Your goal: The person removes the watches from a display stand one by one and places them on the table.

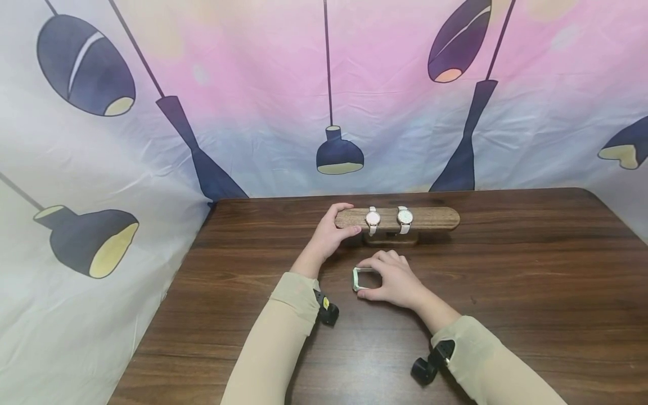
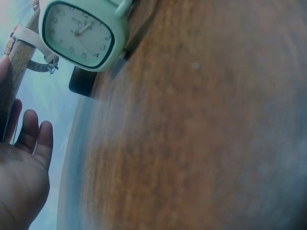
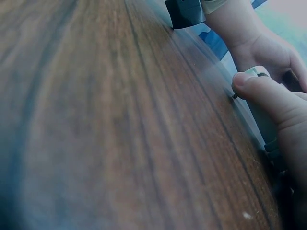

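A wooden watch stand (image 1: 435, 218) with a rounded bar on a small base stands toward the back of the table. My left hand (image 1: 326, 233) grips the bar's left end, thumb in front and fingers behind. Two round-faced watches with white straps, one on the left (image 1: 373, 218) and one on the right (image 1: 405, 217), sit around the bar. In front of the stand, my right hand (image 1: 397, 281) pinches a mint-green wristwatch (image 1: 356, 279) between thumb and fingers. Its rounded-square numbered dial (image 2: 79, 36) faces the left wrist camera.
The dark wood-grain table (image 1: 531, 292) runs back to a printed cloth backdrop (image 1: 278, 112) with lamp drawings. Black wrist cameras sit at the left cuff (image 1: 329, 313) and right cuff (image 1: 424, 371), low over the table.
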Motion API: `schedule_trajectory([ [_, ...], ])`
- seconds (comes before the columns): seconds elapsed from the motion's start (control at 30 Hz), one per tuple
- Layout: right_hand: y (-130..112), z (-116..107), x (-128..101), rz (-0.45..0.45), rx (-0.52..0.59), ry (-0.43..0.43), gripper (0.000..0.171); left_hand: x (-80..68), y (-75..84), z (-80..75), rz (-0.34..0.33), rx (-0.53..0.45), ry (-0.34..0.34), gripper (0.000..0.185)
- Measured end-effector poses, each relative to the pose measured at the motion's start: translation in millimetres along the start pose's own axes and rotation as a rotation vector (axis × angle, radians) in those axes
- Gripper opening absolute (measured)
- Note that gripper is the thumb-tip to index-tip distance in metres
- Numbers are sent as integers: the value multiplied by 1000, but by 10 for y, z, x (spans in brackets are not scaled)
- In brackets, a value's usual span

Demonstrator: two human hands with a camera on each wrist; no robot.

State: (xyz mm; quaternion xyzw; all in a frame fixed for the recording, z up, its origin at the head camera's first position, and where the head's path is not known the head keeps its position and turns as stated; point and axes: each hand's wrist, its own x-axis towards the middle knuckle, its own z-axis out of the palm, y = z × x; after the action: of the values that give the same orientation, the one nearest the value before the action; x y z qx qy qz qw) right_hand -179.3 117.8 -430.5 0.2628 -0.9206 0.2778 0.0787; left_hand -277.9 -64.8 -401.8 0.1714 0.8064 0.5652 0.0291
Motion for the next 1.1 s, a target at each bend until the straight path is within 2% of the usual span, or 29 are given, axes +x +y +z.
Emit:
schedule_trajectory([
  [1.1,22,20,10,10,-38,-2,60,-11,20,9,1,-27,5,52],
])
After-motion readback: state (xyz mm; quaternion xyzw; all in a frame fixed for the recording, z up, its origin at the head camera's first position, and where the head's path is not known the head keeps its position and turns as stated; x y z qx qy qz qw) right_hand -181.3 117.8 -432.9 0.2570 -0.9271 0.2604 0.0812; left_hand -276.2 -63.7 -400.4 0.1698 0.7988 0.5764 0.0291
